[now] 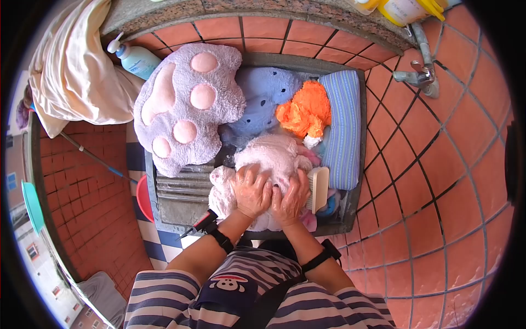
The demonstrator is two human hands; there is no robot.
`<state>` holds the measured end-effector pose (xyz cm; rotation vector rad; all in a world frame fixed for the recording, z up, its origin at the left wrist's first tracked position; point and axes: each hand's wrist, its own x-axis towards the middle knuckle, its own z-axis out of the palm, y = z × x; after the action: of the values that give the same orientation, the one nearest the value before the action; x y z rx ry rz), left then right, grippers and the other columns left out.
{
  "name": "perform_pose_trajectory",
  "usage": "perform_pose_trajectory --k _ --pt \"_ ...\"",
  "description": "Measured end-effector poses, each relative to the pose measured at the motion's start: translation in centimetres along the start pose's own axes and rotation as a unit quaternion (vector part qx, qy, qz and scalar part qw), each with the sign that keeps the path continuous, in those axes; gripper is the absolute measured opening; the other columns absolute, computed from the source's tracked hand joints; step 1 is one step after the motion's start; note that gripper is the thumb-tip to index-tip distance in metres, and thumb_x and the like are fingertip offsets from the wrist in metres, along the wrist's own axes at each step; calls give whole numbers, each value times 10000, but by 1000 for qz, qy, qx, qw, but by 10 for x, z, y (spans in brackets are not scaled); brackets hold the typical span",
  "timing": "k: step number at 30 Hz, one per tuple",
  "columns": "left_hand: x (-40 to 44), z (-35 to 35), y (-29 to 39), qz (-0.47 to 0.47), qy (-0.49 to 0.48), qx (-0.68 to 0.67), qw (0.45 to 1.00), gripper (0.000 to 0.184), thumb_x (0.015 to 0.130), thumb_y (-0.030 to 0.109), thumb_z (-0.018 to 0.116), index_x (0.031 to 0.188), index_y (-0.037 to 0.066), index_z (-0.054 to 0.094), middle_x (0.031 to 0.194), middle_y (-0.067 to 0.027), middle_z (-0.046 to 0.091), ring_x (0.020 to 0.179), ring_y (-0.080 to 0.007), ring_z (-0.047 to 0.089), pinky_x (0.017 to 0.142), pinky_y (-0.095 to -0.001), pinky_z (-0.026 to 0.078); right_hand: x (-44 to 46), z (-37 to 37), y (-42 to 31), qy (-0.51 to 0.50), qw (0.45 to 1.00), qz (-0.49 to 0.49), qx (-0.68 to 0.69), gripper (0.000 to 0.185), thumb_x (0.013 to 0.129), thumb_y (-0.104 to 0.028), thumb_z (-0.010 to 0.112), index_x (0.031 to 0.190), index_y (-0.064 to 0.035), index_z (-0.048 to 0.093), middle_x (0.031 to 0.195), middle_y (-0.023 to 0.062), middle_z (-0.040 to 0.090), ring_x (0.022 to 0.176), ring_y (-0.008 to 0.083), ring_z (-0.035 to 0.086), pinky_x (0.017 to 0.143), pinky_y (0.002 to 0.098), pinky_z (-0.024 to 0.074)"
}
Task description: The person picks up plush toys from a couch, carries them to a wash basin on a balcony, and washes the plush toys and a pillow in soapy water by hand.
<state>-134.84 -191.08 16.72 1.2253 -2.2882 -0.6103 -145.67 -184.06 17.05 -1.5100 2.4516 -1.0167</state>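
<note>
A wet pink plush toy [268, 148] lies at the front of a stone laundry sink [350, 211]. My left hand [251, 192] grips its fluffy fabric with curled fingers. Close against it, my right hand [290, 198] is also closed on the plush. A scrub brush [319, 189] with a beige back stands on edge just right of my right hand. Behind are a lilac paw-shaped cushion [219, 118], a blue plush [263, 88], a bundled orange cloth [307, 109] and a blue striped pillow [342, 126].
A ridged washboard [183, 189] forms the sink's left part. Behind it stands a pump bottle [139, 60], near a draped cream cloth [76, 66]. A metal tap [419, 77] is on the tiled wall at right. A yellow container [405, 11] sits on the ledge.
</note>
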Motion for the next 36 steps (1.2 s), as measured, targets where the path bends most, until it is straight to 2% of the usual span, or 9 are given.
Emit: perform_pose_trajectory --k 13,16,19,22,25,27,29,31,36 --pt "109 63 -48 -304 -252 23 919 268 855 262 484 955 82 656 921 -207 652 879 -383 624 769 -479 477 117 70 30 -283 931 231 22 229 881 -296 499 845 -98 607 954 147 634 953 352 585 822 527 417" --pt "115 93 -72 -309 -299 90 899 342 864 303 478 984 63 691 947 -241 660 888 -377 650 795 -454 507 111 110 61 -372 906 172 -102 219 848 -276 562 895 -70 615 1010 188 639 951 381 611 770 539 465" --pt "119 112 -82 -282 -263 106 917 372 869 319 470 969 37 690 959 -243 659 891 -380 650 810 -456 501 121 129 76 -131 943 -158 -261 279 838 -271 556 1012 -64 627 993 237 635 878 420 621 774 516 485" --pt "131 118 -80 -272 -208 62 938 404 874 335 461 954 11 689 971 -246 658 895 -383 649 825 -458 495 150 133 75 -310 915 253 -45 333 814 -276 573 1067 -66 623 1040 267 619 933 441 600 840 514 477" --pt "148 111 -76 -256 -161 -10 953 439 878 351 452 938 -15 688 983 -248 657 898 -385 649 839 -460 490 153 142 86 -214 966 144 16 438 878 -382 474 1002 8 630 1002 301 613 924 446 594 822 498 469" --pt "148 100 -74 -265 -140 3 954 464 881 361 446 928 -32 688 991 -250 657 900 -387 648 849 -462 486 163 133 78 -243 926 281 -66 461 876 -400 493 1017 17 632 1052 328 585 989 447 564 869 483 447" --pt "130 83 -58 -286 -124 71 947 455 889 387 450 905 8 700 902 -238 668 833 -381 657 774 -475 494 158 85 68 -217 968 118 -39 495 863 -434 549 1037 19 645 1043 266 633 983 390 596 882 437 448" --pt "108 36 -25 -285 -46 -1 957 463 895 416 438 834 43 704 788 -222 665 790 -377 664 727 -495 491 164 67 72 -211 834 364 357 531 849 -477 601 1031 16 673 1081 167 656 994 289 619 874 394 456" --pt "99 -50 51 -258 53 -184 947 415 898 364 590 688 10 642 535 -97 589 396 -168 512 508 -329 450 170 5 32 -285 779 397 393 845 767 -689 608 1262 -5 563 1273 188 550 1180 260 522 966 374 426"
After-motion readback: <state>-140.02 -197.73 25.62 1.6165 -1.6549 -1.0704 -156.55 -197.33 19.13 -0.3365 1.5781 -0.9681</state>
